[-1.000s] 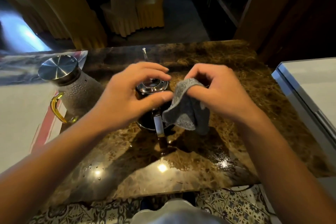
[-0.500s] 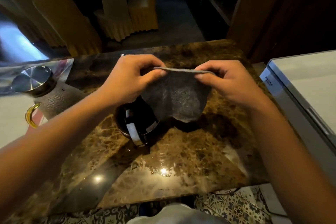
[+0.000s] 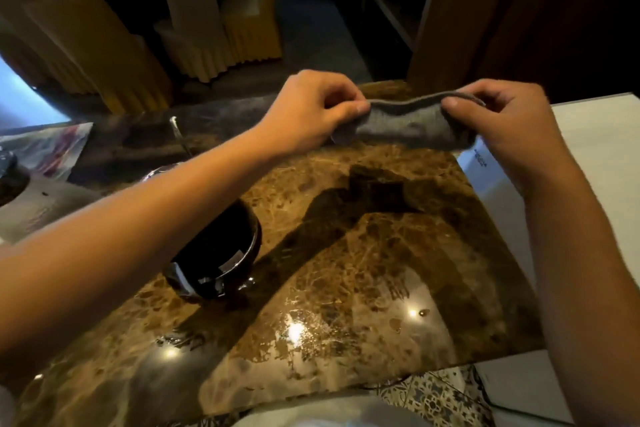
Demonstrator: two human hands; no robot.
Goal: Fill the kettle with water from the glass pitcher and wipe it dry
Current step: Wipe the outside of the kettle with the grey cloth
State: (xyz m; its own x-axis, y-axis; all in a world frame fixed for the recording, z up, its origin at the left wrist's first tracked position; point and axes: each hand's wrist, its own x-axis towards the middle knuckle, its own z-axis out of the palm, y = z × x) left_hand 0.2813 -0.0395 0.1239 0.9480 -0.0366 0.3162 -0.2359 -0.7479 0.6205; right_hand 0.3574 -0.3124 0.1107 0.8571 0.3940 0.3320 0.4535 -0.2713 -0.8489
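Observation:
Both hands hold a grey cloth (image 3: 408, 125) stretched between them, folded to a narrow band, over the far right part of the brown marble counter (image 3: 363, 270). My left hand (image 3: 308, 111) pinches its left end and my right hand (image 3: 502, 118) pinches its right end. The dark, shiny kettle (image 3: 221, 253) stands on the counter below my left forearm, which hides its top. The glass pitcher (image 3: 10, 177) is barely visible at the left edge, mostly out of frame.
A thin metal rod (image 3: 180, 139) sticks up behind the kettle. A white appliance top (image 3: 595, 156) borders the counter on the right. Patterned plastic sheeting (image 3: 52, 149) lies at the far left. Yellow-covered chairs (image 3: 214, 31) stand beyond. Wet glints show near the front edge.
Both hands left the kettle, spread the cloth between them, then carried it up and to the right while folding it narrower. The view shifted right, so the pitcher slid to the left edge.

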